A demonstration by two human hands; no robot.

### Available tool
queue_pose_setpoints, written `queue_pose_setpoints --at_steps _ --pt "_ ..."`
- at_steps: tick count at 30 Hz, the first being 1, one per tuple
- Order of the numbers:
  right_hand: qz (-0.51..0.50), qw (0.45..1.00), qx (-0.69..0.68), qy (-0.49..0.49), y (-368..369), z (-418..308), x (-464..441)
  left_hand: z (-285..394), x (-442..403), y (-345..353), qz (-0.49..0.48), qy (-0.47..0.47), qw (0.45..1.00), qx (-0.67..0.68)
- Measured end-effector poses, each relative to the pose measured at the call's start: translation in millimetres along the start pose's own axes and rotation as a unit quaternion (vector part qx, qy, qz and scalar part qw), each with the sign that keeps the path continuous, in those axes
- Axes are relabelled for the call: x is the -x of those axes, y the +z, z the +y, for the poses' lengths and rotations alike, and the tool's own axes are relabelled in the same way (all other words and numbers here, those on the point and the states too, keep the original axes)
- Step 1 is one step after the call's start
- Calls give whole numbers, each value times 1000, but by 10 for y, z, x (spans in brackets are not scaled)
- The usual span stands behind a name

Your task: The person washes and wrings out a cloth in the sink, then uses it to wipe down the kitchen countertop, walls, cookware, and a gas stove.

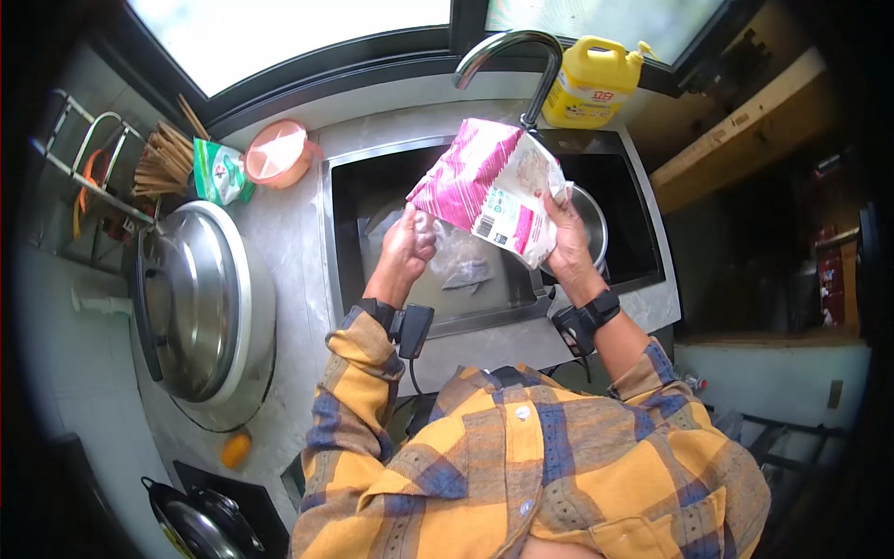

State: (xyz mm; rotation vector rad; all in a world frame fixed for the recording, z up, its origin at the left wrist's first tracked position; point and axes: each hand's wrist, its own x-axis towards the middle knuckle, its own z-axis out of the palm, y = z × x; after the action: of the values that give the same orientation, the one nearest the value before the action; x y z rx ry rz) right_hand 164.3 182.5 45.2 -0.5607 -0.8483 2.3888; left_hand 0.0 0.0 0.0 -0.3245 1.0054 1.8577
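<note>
A pink and white printed package (475,182) is held up over the sink (326,233), tilted. My left hand (408,247) has its fingers closed on the package's lower left corner. At the package's right edge, my right hand (571,240) grips it with the thumb on the near face. Below the package, in the left basin, lies a clear plastic bag (461,261). A round metal bowl (593,224) sits in the right basin, partly hidden behind my right hand and the package.
A chrome faucet (507,39) arches behind the package, beside a yellow jug (589,88). To the left are a pink divided container (277,154), a green and white packet (220,172), wooden chopsticks (165,160) and a large lidded pot (191,298). An orange object (236,450) lies lower left.
</note>
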Motion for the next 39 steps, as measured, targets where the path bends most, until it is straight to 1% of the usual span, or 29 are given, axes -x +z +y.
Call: queue_pose_setpoints --at_steps 2,3,5,7,9,11,12,13,14,15,16,17,18,19,20,21,23,25,26,27,28,29,30,31,33,35,37,38,39 --pt "26 997 -73 21 -60 160 85 135 120 64 44 15 998 -47" --pt "18 989 -137 49 17 408 64 413 202 20 69 37 991 -109" --pt "35 978 -177 106 -172 312 225 274 209 150 86 35 983 -158" --pt "58 971 -196 125 -234 374 278 320 200 147 15 31 985 -170" --pt "68 961 -222 148 -208 623 401 478 329 140 -21 -3 986 -167" --pt "59 956 -230 171 -254 859 474 602 459 293 -52 -22 975 -215" --pt "35 954 -222 200 -464 1034 424 634 444 356 -42 -13 973 -227" --pt "-12 977 -157 147 -460 1094 493 551 261 253 -30 93 941 -324" --pt "-62 984 -62 155 -171 646 749 607 126 165 -89 129 881 -447" --pt "-83 981 -100 144 -288 752 736 570 64 205 -105 151 885 -428" --pt "-65 983 -97 143 -364 812 717 609 146 375 -111 132 891 -419" --pt "-62 977 -81 188 -475 889 674 645 237 547 -116 112 898 -410" --pt "15 980 38 194 -343 655 684 674 263 705 -122 114 887 -431" --pt "90 962 147 212 -163 442 650 641 243 919 -129 135 859 -476" --pt "120 936 320 90 -308 432 509 563 293 1084 -141 172 829 -513" --pt "150 866 476 -13 -463 482 421 489 308 1189 -155 195 802 -542" --pt "81 808 527 -249 -263 -12 481 346 199 1165 -223 217 757 -574" --pt "36 702 609 -367 62 -422 522 379 233 1263 -261 284 618 -685" --pt "-11 688 616 -383 132 -510 496 373 375 1388 -266 259 629 -683" --pt "-59 674 620 -398 201 -574 448 375 521 1464 -263 270 647 -663" --pt "-98 630 643 -425 301 -577 333 544 447 1353 -275 288 604 -690" --pt "-131 581 664 -452 323 -646 252 603 441 1414 -285 285 580 -708" --pt "-128 527 686 -485 347 -691 212 663 436 1471 -294 283 555 -725" --pt "-163 533 714 -423 408 -767 179 702 543 1612 -296 257 554 -734" --pt "-209 546 728 -358 406 -1000 199 635 620 1783 -306 229 546 -745" --pt "-236 578 690 -365 304 -1207 254 518 624 1911 -324 224 533 -749" --pt "-256 613 653 -365 189 -1316 307 345 436 1818 -283 398 515 -705" --pt "-233 611 638 -407 117 -1410 426 265 285 1733 -259 479 500 -673" --pt "-208 611 644 -410 47 -1504 575 270 165 1764 -265 465 524 -662"
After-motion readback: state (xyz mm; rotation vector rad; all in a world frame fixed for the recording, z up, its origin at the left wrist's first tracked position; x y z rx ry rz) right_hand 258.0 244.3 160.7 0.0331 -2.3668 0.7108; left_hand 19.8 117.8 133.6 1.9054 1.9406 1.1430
